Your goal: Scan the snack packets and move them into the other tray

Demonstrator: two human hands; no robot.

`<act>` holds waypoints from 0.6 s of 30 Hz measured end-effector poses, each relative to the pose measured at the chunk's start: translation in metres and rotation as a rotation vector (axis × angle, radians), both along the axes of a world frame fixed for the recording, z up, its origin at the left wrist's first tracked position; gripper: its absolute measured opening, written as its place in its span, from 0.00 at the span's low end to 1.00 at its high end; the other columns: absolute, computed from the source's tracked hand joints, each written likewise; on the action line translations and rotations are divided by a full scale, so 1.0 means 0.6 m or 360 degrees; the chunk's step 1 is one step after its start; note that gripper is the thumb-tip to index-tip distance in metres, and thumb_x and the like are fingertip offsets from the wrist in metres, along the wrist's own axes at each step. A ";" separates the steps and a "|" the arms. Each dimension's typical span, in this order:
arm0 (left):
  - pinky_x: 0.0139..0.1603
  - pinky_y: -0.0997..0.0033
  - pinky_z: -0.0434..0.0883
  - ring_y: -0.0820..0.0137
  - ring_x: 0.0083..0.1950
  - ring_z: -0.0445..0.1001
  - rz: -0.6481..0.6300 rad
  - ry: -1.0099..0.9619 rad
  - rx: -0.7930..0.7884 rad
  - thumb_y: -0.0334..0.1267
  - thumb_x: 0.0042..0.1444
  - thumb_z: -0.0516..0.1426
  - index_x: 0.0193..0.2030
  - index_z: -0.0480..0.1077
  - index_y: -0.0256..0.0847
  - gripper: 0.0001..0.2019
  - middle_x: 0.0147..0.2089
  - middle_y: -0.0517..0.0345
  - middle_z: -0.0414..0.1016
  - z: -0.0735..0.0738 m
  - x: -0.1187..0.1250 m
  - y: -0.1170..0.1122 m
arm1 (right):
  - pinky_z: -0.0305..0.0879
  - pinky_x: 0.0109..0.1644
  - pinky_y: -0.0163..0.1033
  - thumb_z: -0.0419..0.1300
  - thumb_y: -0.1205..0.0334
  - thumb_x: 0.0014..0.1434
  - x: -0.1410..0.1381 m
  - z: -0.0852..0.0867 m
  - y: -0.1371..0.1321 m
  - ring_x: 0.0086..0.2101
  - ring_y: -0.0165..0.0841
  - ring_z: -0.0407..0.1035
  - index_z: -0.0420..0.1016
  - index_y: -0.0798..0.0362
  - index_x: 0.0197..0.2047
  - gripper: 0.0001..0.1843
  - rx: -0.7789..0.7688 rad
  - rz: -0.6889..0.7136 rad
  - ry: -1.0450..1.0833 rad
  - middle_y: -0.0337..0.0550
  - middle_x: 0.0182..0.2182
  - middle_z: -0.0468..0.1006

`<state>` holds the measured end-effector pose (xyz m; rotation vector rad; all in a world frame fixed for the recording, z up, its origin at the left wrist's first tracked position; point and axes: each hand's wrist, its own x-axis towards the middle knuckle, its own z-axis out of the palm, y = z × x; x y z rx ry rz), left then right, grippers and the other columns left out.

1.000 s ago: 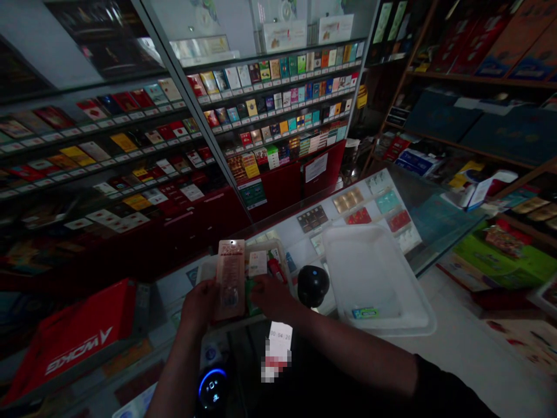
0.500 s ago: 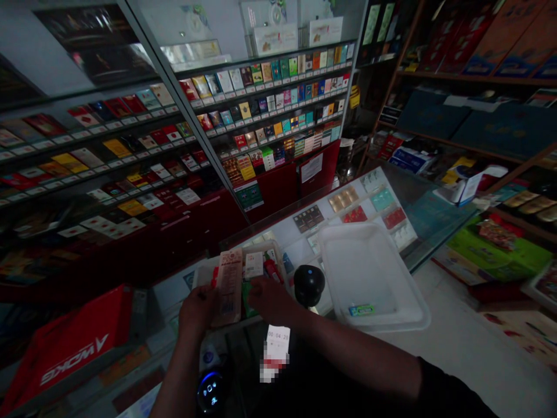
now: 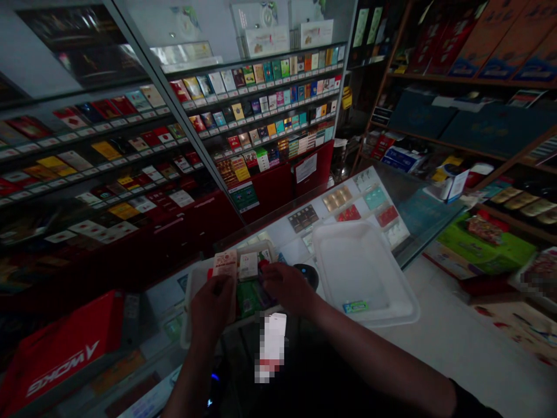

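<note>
A white tray [image 3: 185, 331] of small packaged goods stands on the glass counter under both hands. My left hand [image 3: 213, 299] lies over a long pale pink package [image 3: 225, 262] at the tray's left, covering its near part; its fingers curl in at the package. At the tray's right side, the bent fingers of my right hand [image 3: 285, 284] come down by a red item [image 3: 263, 264]; what they grip is hidden. Between the hands are a white box [image 3: 248, 265] and a green packet [image 3: 248, 297].
A larger white tray [image 3: 411, 316] with a small green-blue pack [image 3: 355, 306] stands to the right. A black rounded device [image 3: 308, 274] sits between the trays, partly behind my right hand. A red box [image 3: 65, 354] lies at left. Cigarette shelves [image 3: 261, 125] line the back.
My left hand has moved right, from the pink package's left edge to over it. My right hand has shifted right from the green packet to the red item, leaving more of the packet visible.
</note>
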<state>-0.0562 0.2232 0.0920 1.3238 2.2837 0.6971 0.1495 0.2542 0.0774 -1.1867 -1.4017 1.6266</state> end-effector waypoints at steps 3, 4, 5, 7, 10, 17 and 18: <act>0.40 0.68 0.69 0.61 0.40 0.78 -0.0083 -0.0028 0.0030 0.51 0.55 0.56 0.40 0.77 0.43 0.17 0.39 0.55 0.82 0.012 0.030 0.003 | 0.71 0.51 0.41 0.63 0.63 0.53 0.029 0.003 0.002 0.46 0.37 0.77 0.75 0.54 0.51 0.20 -0.0007 -0.0100 0.0030 0.45 0.45 0.82; 0.40 0.68 0.69 0.61 0.40 0.78 -0.0111 -0.0053 0.0056 0.51 0.55 0.56 0.40 0.77 0.42 0.16 0.39 0.55 0.82 0.016 0.040 0.003 | 0.72 0.50 0.42 0.64 0.63 0.53 0.041 0.004 0.003 0.46 0.37 0.77 0.75 0.53 0.51 0.20 -0.0023 -0.0139 0.0033 0.46 0.46 0.82; 0.40 0.68 0.69 0.61 0.40 0.78 -0.0141 -0.0093 0.0082 0.51 0.55 0.56 0.40 0.77 0.42 0.16 0.39 0.56 0.82 0.019 0.052 0.003 | 0.72 0.50 0.42 0.64 0.63 0.53 0.054 0.005 0.003 0.45 0.37 0.77 0.74 0.53 0.51 0.21 -0.0041 -0.0179 0.0042 0.46 0.46 0.82; 0.40 0.69 0.70 0.62 0.39 0.78 -0.0222 -0.0183 0.0123 0.50 0.56 0.57 0.41 0.77 0.42 0.16 0.38 0.56 0.82 0.025 0.078 0.003 | 0.73 0.48 0.42 0.64 0.62 0.53 0.085 0.003 0.003 0.44 0.37 0.78 0.73 0.54 0.51 0.21 -0.0076 -0.0258 0.0085 0.48 0.47 0.82; 0.38 0.70 0.69 0.64 0.38 0.77 -0.0400 -0.0303 0.0133 0.50 0.57 0.57 0.41 0.77 0.42 0.15 0.36 0.58 0.81 0.031 0.124 -0.001 | 0.72 0.49 0.44 0.64 0.59 0.54 0.140 -0.008 0.002 0.43 0.38 0.78 0.73 0.55 0.52 0.22 -0.0089 -0.0438 0.0118 0.50 0.45 0.82; 0.37 0.70 0.69 0.67 0.34 0.75 -0.0914 -0.0536 0.0019 0.44 0.59 0.54 0.38 0.76 0.41 0.12 0.32 0.57 0.79 0.013 0.244 -0.010 | 0.72 0.43 0.41 0.62 0.52 0.56 0.268 -0.073 -0.014 0.41 0.39 0.78 0.73 0.57 0.50 0.22 -0.0182 -0.0765 -0.0129 0.54 0.43 0.82; 0.38 0.70 0.69 0.67 0.35 0.75 -0.0997 -0.0582 -0.0019 0.43 0.59 0.54 0.38 0.76 0.42 0.12 0.33 0.57 0.79 0.007 0.260 -0.010 | 0.71 0.43 0.41 0.61 0.52 0.56 0.285 -0.083 -0.019 0.40 0.38 0.78 0.73 0.58 0.50 0.23 -0.0184 -0.0788 -0.0244 0.53 0.41 0.82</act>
